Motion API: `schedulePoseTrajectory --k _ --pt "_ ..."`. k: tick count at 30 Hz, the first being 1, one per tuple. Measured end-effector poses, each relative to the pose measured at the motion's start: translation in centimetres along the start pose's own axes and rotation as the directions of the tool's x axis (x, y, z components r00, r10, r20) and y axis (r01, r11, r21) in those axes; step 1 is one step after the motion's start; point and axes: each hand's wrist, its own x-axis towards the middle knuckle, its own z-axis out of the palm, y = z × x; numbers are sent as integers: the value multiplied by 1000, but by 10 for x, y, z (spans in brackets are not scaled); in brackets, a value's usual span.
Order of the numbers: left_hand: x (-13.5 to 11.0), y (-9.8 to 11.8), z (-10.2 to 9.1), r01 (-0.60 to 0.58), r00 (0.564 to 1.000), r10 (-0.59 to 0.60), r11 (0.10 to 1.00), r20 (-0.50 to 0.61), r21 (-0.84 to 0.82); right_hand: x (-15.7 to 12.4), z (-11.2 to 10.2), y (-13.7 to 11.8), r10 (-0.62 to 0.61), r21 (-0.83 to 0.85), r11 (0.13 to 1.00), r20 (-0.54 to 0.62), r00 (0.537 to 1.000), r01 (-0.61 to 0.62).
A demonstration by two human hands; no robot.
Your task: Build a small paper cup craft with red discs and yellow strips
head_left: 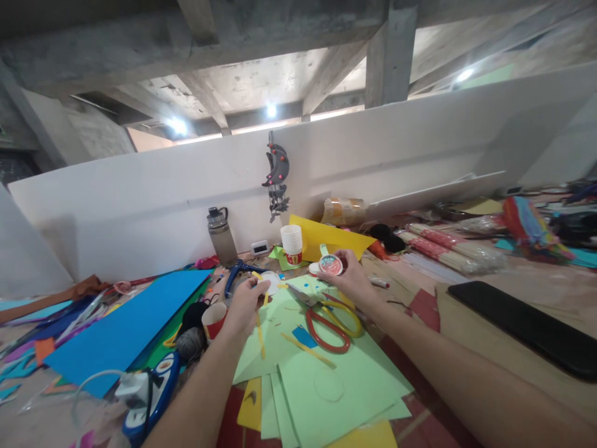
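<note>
My left hand [246, 302] pinches the edge of a white disc [270, 283], around which thin yellow paper strips [260, 336] show. Between the thumb and fingers of my right hand [349, 277] is a round white-rimmed piece [331, 265] with a red and teal printed face. A light green tab [323, 250] stands at its top; its kind is unclear. Scissors [329, 326] with one red and one yellow handle loop lie open on light green paper sheets [345, 398] between my forearms. A small blue paper piece [304, 336] lies near them.
Stacked paper cups [291, 242] and a grey bottle [222, 238] stand by the white board [163, 218]. A red cup [214, 319], blue sheet [135, 323] and power strip [152, 398] are left. A black phone-like slab [525, 326] and wrapped sticks [448, 249] are right.
</note>
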Motion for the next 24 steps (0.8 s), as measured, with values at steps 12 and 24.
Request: schedulePoseTrajectory --k 12,24 --pt "1 -1 -1 -3 1000 3 1000 18 0 7 0 15 157 100 982 13 987 -158" --pt "2 -2 -2 1 1000 -1 1000 25 11 12 7 25 196 556 765 279 940 -325"
